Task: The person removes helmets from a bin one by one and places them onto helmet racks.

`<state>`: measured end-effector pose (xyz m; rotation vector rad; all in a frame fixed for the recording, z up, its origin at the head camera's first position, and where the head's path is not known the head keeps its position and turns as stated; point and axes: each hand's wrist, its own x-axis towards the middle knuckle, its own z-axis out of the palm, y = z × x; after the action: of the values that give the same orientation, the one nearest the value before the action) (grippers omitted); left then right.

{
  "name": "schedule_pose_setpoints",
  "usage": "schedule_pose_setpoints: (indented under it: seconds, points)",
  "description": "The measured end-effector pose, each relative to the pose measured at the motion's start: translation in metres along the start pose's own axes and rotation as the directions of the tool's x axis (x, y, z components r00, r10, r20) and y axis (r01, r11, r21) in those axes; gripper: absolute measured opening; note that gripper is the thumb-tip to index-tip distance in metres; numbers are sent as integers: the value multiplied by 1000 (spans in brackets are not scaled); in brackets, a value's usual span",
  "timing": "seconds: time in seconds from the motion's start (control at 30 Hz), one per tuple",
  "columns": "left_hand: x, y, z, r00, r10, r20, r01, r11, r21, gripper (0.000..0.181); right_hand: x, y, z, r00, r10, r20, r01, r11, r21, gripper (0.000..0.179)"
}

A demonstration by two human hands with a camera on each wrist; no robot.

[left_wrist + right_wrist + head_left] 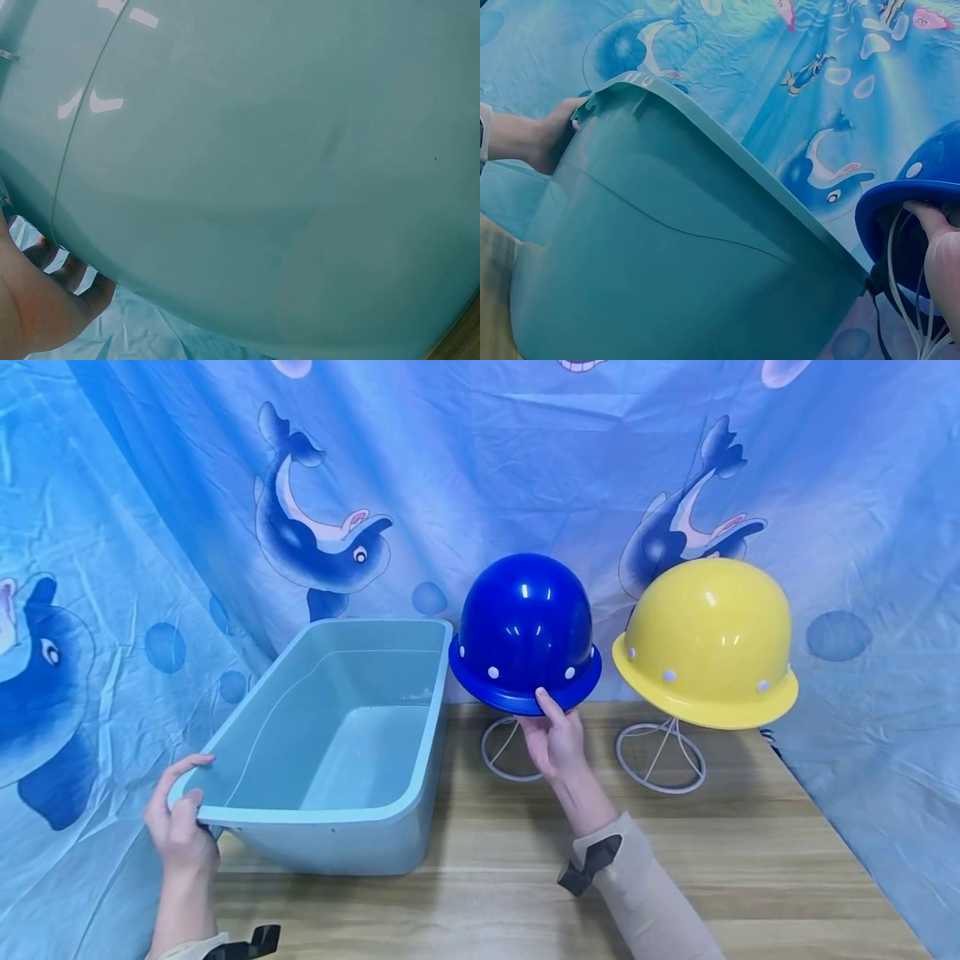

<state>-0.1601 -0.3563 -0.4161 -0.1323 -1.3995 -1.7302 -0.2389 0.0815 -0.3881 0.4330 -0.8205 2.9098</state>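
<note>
In the head view, a glossy blue hard hat (pixel 525 618) sits over a white wire stand (pixel 517 777), its brim facing me. My right hand (pixel 558 743) grips the front of that brim, thumb on top and the other fingers hidden underneath. The right wrist view has the same hand (pixel 941 262) under the blue brim (pixel 881 199), beside the stand's wires and a dark strap. My left hand (pixel 180 831) holds the near left corner of a pale teal plastic tub (pixel 307 815). Close up in the left wrist view, its fingers (pixel 94 296) curl at the tub wall (pixel 262 165).
To the right, a yellow hard hat (pixel 712 635) rests on another wire stand (pixel 663 790). Everything stands on a wood-grain table (pixel 495 902), whose right edge slants toward me. A blue curtain (pixel 510 468) printed with dolphins hangs behind and at both sides.
</note>
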Motion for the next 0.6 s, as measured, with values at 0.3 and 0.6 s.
schedule_pose_setpoints:
  seconds: [0.3,0.6]
  points:
    - [0,0,7,1000,-27,-5,27,1000,12,43,-5,2,-1,991,-7,-136,2,999,-40,40]
    - [18,26,-1,994,-54,94,8,902,431,32,-2,-5,-4,991,3,-136,-27,984,-178,34]
